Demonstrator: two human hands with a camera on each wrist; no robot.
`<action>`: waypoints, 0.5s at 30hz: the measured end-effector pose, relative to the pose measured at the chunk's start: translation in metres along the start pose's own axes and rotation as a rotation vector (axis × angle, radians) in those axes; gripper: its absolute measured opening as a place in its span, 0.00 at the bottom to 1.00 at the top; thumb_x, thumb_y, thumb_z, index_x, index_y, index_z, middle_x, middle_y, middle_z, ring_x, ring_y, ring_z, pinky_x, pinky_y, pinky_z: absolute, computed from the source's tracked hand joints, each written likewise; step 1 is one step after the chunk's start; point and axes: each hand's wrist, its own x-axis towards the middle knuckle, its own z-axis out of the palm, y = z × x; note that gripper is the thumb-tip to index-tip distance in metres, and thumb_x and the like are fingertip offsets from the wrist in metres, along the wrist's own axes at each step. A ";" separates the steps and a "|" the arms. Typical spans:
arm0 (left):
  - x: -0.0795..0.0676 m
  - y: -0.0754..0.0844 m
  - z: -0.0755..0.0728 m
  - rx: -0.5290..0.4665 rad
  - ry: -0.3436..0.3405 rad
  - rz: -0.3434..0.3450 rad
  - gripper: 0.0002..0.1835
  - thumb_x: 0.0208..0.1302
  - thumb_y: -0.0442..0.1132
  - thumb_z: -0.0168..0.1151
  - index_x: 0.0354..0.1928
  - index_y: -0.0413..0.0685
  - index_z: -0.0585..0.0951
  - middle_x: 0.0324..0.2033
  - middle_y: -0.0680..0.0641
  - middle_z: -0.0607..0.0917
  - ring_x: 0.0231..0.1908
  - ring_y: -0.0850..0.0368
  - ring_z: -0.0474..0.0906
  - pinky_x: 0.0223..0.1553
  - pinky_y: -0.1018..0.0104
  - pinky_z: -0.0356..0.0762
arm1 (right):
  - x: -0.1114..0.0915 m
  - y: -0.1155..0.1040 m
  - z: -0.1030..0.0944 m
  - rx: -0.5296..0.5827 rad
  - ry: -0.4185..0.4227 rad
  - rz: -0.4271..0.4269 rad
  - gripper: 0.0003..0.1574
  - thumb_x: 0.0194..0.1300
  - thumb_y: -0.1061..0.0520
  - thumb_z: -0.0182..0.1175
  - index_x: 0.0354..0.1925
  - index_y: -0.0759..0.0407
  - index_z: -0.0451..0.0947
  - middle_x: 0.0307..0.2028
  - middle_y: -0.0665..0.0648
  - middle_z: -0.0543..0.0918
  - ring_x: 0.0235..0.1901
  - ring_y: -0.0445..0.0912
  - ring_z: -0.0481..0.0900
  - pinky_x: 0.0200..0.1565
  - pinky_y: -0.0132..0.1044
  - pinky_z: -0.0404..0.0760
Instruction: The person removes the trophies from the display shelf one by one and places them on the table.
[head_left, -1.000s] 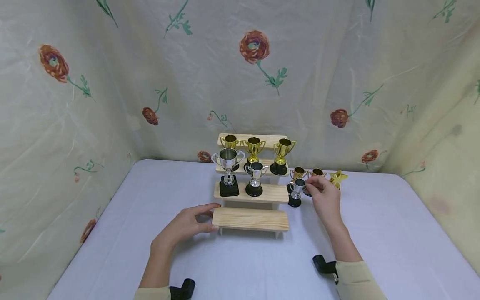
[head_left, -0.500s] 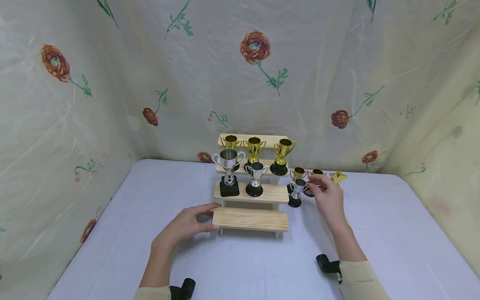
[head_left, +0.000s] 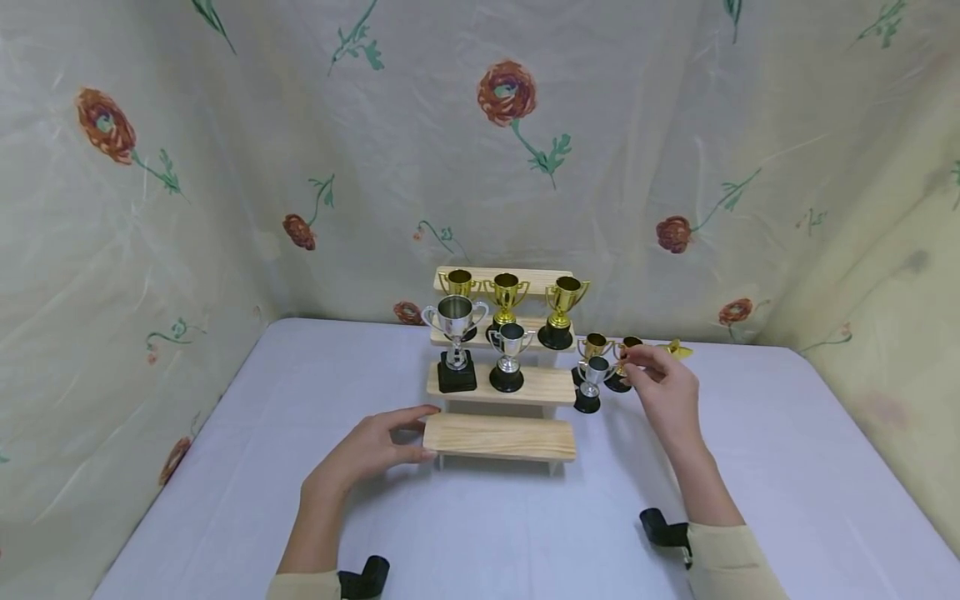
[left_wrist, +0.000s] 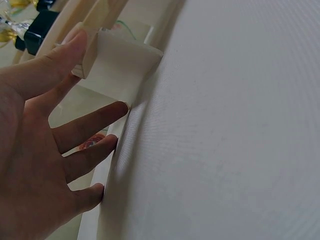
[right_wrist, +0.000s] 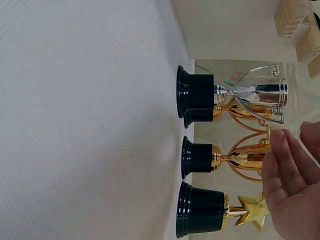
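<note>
My left hand (head_left: 367, 454) holds the left end of the lowest step of a wooden display stand (head_left: 500, 437) between thumb and index finger; its other fingers spread apart in the left wrist view. My right hand (head_left: 666, 396) is at the stand's right, just beside a small silver trophy cup (head_left: 596, 369) standing on the table. Its fingertips overlap the rim of a bronze-coloured trophy cup (right_wrist: 245, 157) in the right wrist view, thumb apart; whether they touch is unclear. Behind that hand stands a gold star trophy (right_wrist: 252, 212). Another bronze-coloured cup (head_left: 595, 343) is partly hidden behind the silver one.
A large silver trophy (head_left: 455, 317) and a smaller silver cup (head_left: 512, 337) stand on the second step. Several gold trophy cups (head_left: 507, 290) line the step above. A white cloth covers the table (head_left: 225, 467); a flowered curtain (head_left: 375, 167) hangs behind.
My right hand has drawn back to the right from the small silver cup, uncovering more of the bronze-coloured cup behind. My left hand has stayed on the step.
</note>
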 end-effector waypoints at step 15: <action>0.001 -0.002 0.000 0.002 0.000 0.013 0.33 0.50 0.54 0.75 0.62 0.78 0.77 0.55 0.53 0.85 0.66 0.45 0.72 0.64 0.32 0.64 | -0.004 -0.008 -0.006 -0.026 0.024 -0.063 0.14 0.66 0.61 0.64 0.49 0.63 0.82 0.38 0.47 0.85 0.29 0.32 0.82 0.33 0.20 0.78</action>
